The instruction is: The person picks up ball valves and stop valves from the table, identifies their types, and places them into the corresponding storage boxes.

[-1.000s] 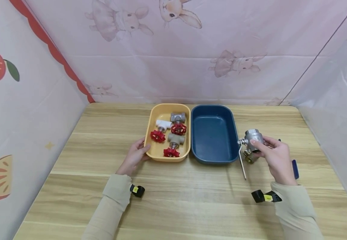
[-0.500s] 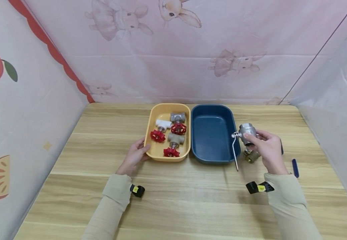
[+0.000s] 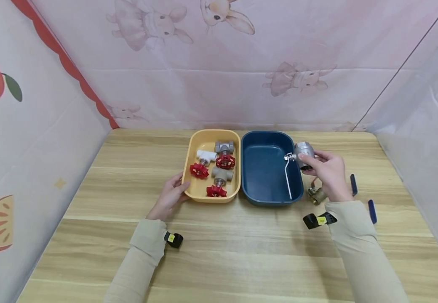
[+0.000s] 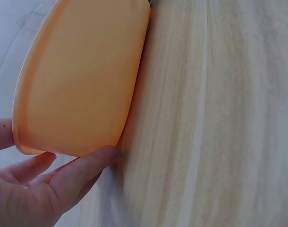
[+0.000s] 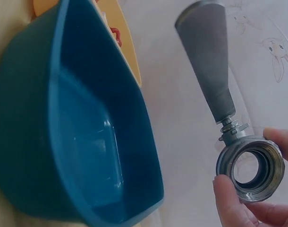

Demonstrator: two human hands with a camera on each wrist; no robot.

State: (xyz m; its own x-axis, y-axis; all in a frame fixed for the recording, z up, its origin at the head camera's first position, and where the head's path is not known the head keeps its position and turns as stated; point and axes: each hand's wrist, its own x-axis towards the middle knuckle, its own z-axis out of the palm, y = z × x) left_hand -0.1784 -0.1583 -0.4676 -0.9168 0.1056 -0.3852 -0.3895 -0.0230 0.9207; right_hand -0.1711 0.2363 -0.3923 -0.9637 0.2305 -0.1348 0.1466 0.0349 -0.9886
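My right hand point(image 3: 328, 172) holds a silver ball valve point(image 3: 303, 155) by its round body, at the right rim of the blue bin point(image 3: 270, 204). The valve's flat metal lever points down over the bin's inside; in the right wrist view the threaded bore of the ball valve point(image 5: 225, 165) faces the camera. My left hand point(image 3: 169, 195) grips the lower left corner of the yellow bin point(image 3: 213, 200), thumb at the rim and fingers against the outer wall point(image 4: 78, 85). In this bin lie a white valve point(image 3: 205, 156) and two grey valves point(image 3: 223, 174), all with red handwheels.
Right of the blue bin, a brass valve point(image 3: 317, 196) lies on the wooden table point(image 3: 241, 261), partly under my right hand. Two dark blue lever handles point(image 3: 372, 211) show farther right. A printed cloth wall point(image 3: 219, 97) stands behind the bins.
My right hand has carried the ball valve left and away from me, from above the brass valve to the blue bin's right edge. The left hand has stayed at the yellow bin.
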